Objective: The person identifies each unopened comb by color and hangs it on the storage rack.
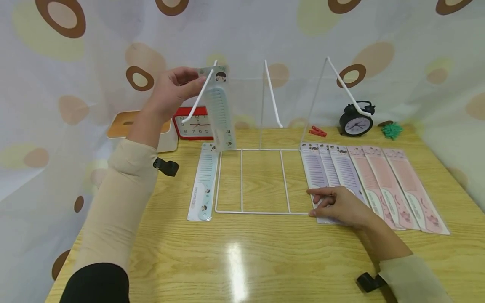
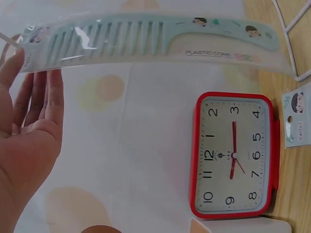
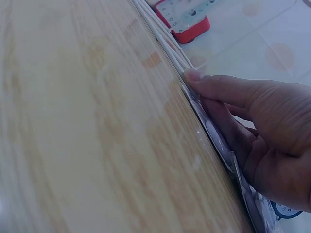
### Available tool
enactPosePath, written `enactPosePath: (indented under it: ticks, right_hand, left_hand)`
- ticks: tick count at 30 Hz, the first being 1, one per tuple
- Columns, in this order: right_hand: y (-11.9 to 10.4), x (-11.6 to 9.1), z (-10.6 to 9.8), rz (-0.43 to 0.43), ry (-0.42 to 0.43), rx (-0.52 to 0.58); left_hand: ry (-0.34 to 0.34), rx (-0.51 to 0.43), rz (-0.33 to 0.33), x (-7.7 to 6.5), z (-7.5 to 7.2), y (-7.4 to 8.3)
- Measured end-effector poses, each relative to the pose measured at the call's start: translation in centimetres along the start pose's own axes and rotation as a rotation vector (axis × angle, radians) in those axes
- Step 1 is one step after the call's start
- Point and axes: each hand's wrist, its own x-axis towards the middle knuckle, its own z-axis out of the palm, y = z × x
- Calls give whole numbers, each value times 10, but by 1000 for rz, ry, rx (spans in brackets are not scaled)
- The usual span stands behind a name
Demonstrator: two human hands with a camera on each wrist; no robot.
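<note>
My left hand (image 1: 176, 90) pinches the top of a light green packaged comb (image 2: 146, 41), which hangs down in its clear sleeve. A white hook (image 1: 197, 99) of the wire rack (image 1: 261, 213) appears to pass through the pack's top, close to the fingers. My right hand (image 1: 342, 204) holds the front right corner of the rack's base between thumb and curled fingers; the thumb (image 3: 194, 75) lies on the wire. Under that hand lie purple packaged combs (image 1: 314, 162), partly covered. Another light green packaged comb (image 1: 204, 181) lies left of the base.
Pink packaged combs (image 1: 411, 185) overlap at the right. Behind stand a red clock (image 1: 193, 124), a white box with a wooden lid (image 1: 166, 141) and a black alarm clock (image 1: 356, 122). A red clip (image 1: 317, 131) and a green tuft (image 1: 392, 131) lie nearby. Two more hooks (image 1: 273, 94) jut forward.
</note>
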Motion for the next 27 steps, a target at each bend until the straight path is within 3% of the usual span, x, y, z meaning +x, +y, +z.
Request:
enactPosePath:
  ticks: [4,12,17,22,27]
  right_hand:
    - [0,0,1,-2,-14,36]
    - [-2,1,2,6,-19,37]
    - [-3,-3,-2,7,-20,27]
    - [-2,-5,-3,-3,-16,42]
    - [-3,-2,4,-7,-27,67]
  left_hand:
    - [-14,111,-14,-6,-3,-21]
    - [-43,6,-57,-27,-22,-94]
    - [-69,-48,-141,-39,-21,-135]
    - [-80,11,-245,-43,-12,-155]
    - [-88,44,-336,-52,-14,-166]
